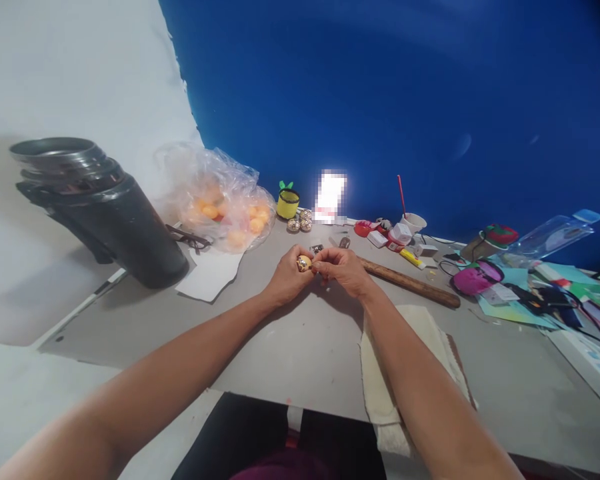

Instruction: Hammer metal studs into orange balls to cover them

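My left hand [289,277] is closed around a small round ball [304,263], yellow with dark patches, held just above the table. My right hand [344,270] meets it from the other side, its thumb and forefinger pinched together at the ball's right edge. Whatever lies between those fingertips is too small to make out. Behind the hands sit a small shiny metal piece [317,249] and a dark metallic lump [345,243]. A wooden stick or handle [413,281] runs off to the right, its near end hidden by my right hand.
A large dark thermos [115,227] stands open at left, near glasses [193,239], white paper [213,273] and a bag of orange fruit [230,207]. Several speckled balls [300,223] rest by a yellow pot [287,203]. A cream cloth [420,333] lies under my right forearm; clutter including a bottle [550,240] fills the right.
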### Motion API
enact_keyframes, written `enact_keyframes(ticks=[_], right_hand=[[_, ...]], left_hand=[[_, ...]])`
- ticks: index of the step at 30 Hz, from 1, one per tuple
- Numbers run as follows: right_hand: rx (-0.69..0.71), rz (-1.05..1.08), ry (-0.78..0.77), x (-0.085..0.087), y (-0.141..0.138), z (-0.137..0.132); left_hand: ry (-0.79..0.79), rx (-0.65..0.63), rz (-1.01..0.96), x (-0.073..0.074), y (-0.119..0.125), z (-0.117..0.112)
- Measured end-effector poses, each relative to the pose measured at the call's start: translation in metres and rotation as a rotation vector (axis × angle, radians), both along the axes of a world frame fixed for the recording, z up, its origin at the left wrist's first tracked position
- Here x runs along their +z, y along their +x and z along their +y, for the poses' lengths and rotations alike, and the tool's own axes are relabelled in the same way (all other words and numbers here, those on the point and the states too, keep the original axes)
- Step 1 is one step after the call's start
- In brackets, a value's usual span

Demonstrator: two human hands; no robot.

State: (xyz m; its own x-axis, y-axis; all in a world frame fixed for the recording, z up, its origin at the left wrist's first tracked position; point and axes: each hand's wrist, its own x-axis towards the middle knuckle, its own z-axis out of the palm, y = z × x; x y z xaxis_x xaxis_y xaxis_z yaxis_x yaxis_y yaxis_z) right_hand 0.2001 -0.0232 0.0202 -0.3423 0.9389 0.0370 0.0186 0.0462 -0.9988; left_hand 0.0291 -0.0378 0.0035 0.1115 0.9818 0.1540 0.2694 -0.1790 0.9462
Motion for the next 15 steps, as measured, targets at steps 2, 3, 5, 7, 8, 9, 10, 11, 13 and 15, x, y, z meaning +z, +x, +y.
enact_keyframes(ticks=[2,3,5,7,8,9,10,11,13,15], right_hand=[[0.014,-0.003,0.001,-0.0015,-0.0001,0.0004],[0.019,-0.007,0.004,-0.0019,-0.0003,0.0005],[0.022,-0.015,0.003,-0.0021,-0.001,0.0003],[0.015,-0.019,-0.006,-0.0018,-0.0014,0.0001],[0.01,-0.019,-0.012,-0.0016,-0.0015,0.0001],[0.007,-0.018,-0.019,-0.0017,-0.0014,0.0001],[0.006,-0.016,-0.023,-0.0019,-0.0013,0.0003],[0.008,-0.015,-0.025,-0.0024,-0.0011,0.0006],[0.009,-0.012,-0.024,-0.0038,-0.0007,0.0012],[0.005,-0.014,-0.023,-0.0052,-0.0009,0.0018]], left_hand=[[0.009,-0.011,0.01,0.0005,0.0002,-0.0009],[0.015,-0.015,0.018,0.001,0.0003,-0.0014],[0.031,-0.018,0.036,0.002,0.0003,-0.0022],[0.044,-0.018,0.049,0.0026,0.0003,-0.0029],[0.048,-0.018,0.05,0.0028,0.0003,-0.0031],[0.049,-0.02,0.05,0.0029,0.0003,-0.0032],[0.049,-0.022,0.05,0.0029,0.0004,-0.0032],[0.048,-0.024,0.05,0.0028,0.0004,-0.0031],[0.048,-0.022,0.054,0.0025,0.0004,-0.0028],[0.047,-0.019,0.062,0.0016,0.0006,-0.0024]])
